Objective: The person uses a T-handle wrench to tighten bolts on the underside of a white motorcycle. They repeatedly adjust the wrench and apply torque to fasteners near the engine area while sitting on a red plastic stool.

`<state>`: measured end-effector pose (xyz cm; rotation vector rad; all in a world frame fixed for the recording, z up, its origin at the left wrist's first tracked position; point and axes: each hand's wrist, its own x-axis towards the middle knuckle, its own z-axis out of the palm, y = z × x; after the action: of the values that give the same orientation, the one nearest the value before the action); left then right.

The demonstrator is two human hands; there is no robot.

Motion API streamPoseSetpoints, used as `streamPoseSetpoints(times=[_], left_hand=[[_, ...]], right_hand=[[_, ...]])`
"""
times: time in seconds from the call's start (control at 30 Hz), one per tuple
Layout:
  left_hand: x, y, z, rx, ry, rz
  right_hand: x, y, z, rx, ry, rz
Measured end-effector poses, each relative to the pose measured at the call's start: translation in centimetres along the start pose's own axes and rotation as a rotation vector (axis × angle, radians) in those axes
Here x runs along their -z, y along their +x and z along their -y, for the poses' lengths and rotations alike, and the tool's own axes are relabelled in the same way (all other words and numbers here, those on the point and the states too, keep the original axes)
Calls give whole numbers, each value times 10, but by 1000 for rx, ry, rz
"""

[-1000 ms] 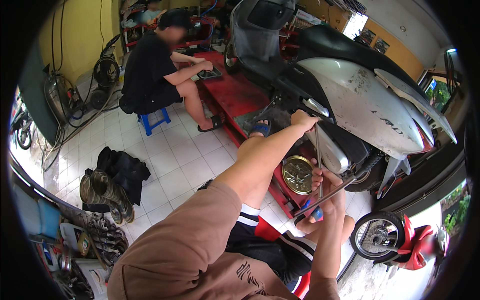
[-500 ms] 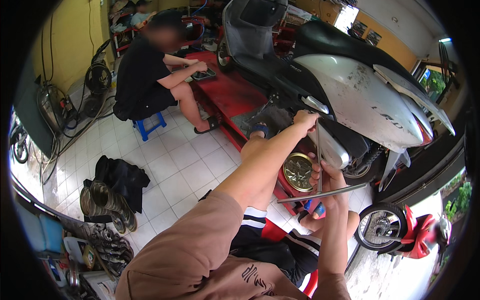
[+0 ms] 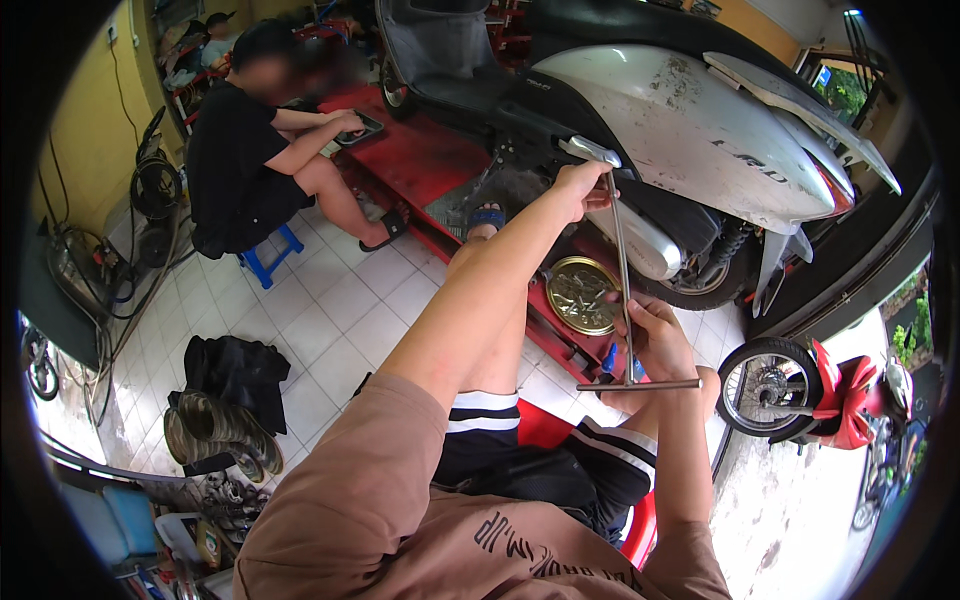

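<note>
Fingers of left hand curled round the upper end of a steel T-handle wrench, right of frame centre. Right hand grips the same shaft lower down, thumb and fingers about it, just above the crossbar. Shaft near upright in frame. Round gold tray of small parts left of shaft; silver scooter upper right; seated co-worker upper left.

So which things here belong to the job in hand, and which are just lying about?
In the job: T-bar, held in left hand and right hand; silver scooter; probably the gold tin.

Lying about: boots; black bundle; red motorbike, standing apart.
</note>
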<state>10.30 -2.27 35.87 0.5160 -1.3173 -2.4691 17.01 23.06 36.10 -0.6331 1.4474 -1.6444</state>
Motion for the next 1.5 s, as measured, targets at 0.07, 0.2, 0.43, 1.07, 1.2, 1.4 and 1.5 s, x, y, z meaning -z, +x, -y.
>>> streamPoseSetpoints(times=[0.07, 0.2, 0.43, 1.07, 1.2, 1.4, 1.5], left_hand=[[-6, -5, -1, -2, -41, 59], [7, -12, -8, -97, 26, 13], [33, -9, -4, -147, 245, -153], [74, 148, 95, -290, 282, -179], [92, 199, 93, -463, 491, -294], [92, 239, 92, -424, 480, -272], [87, 237, 84, -413, 524, -281]], right_hand=[[6, -4, -6, 13, -52, -27], [2, -3, -6, 7, -98, -16], [-1, 7, -11, -4, -24, 1], [43, 134, -64, -169, -112, -100], [43, 182, -68, -142, -213, -87], [46, 214, -78, -65, -135, -140], [44, 220, -81, -22, -91, -165]])
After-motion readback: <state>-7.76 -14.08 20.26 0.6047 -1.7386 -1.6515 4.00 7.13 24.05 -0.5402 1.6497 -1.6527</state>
